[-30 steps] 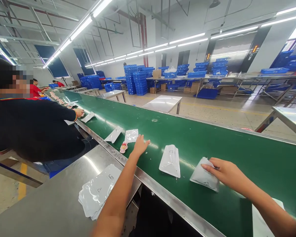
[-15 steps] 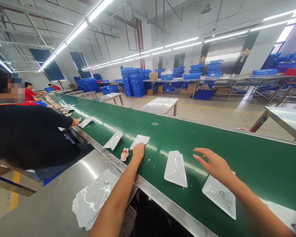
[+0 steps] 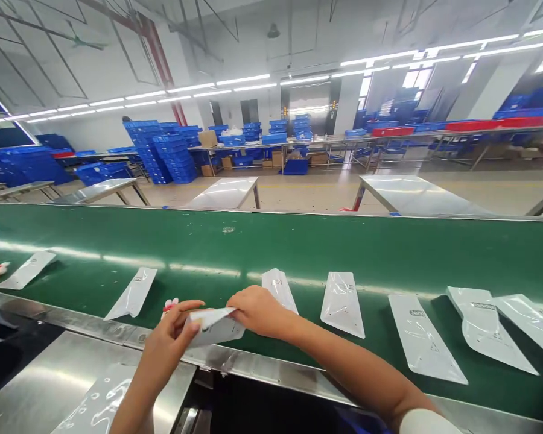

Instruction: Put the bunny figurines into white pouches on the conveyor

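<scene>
Two hands on one clear pouch (image 3: 215, 325) above belt's near edge: left hand (image 3: 169, 343) fingers pinch one end, right hand (image 3: 256, 310) fingers pinch other. Step likely opening pouch mouth; pink toy (image 3: 169, 305) just behind on green belt (image 3: 298, 247); next move needs mouth spread wide.

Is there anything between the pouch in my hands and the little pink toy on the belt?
Nothing visible. The left hand and right hand hold the pouch just beside the pink toy, which lies partly hidden behind the left fingers.
</scene>
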Motion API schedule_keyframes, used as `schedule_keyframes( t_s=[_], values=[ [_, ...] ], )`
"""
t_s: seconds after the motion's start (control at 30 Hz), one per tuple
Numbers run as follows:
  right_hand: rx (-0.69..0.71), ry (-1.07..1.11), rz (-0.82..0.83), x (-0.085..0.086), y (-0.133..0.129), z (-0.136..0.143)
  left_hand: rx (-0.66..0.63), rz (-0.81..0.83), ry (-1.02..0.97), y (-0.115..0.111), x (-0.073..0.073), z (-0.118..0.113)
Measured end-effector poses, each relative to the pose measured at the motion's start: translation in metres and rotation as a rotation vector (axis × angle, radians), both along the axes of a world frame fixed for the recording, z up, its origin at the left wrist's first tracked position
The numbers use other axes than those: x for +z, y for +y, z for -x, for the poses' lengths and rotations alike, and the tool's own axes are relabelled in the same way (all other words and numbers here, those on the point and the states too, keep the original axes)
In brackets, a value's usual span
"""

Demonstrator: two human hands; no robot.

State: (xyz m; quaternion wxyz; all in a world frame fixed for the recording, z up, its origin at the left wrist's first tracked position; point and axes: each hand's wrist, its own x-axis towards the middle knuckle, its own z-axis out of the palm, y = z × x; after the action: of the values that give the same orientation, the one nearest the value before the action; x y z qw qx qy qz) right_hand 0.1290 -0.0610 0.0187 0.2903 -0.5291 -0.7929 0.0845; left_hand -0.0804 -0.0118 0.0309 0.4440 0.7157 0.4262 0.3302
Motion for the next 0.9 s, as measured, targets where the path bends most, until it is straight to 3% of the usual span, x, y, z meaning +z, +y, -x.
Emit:
schedule_keyframes(
  t_s=[0.1,0.17,0.27,0.37,0.47,0.6,0.73,0.83,0.9],
  values=[
    [-0.023,0.445,0.221,-0.003,-0.004,0.0,0.107,0.304,-0.532,-0.011,-0.022,0.009],
    [-0.014,0.661,0.38,-0.011,-0.002,0.004,0.091,0.437,-0.687,-0.023,-0.037,0.004],
    [0.02,0.747,0.524,-0.026,0.008,0.015,0.054,0.518,-0.818,-0.036,-0.053,-0.013],
    [0.074,0.634,0.593,-0.037,0.025,0.029,0.241,0.566,-0.919,-0.04,-0.061,-0.02],
    [0.082,0.524,0.631,-0.04,0.051,0.04,0.496,0.535,-0.984,-0.041,-0.063,-0.009],
    [-0.066,0.503,0.6,-0.045,0.097,0.053,0.617,0.479,-1.001,-0.041,-0.066,0.015],
    [-0.143,0.425,0.577,-0.053,0.128,0.073,0.543,0.46,-0.897,-0.044,-0.074,0.025],
    [-0.13,0.405,0.529,-0.049,0.131,0.082,0.411,0.42,-0.768,-0.045,-0.08,0.021],
    [-0.113,0.434,0.463,-0.037,0.124,0.08,0.396,0.379,-0.673,-0.046,-0.079,0.015]
  ],
)
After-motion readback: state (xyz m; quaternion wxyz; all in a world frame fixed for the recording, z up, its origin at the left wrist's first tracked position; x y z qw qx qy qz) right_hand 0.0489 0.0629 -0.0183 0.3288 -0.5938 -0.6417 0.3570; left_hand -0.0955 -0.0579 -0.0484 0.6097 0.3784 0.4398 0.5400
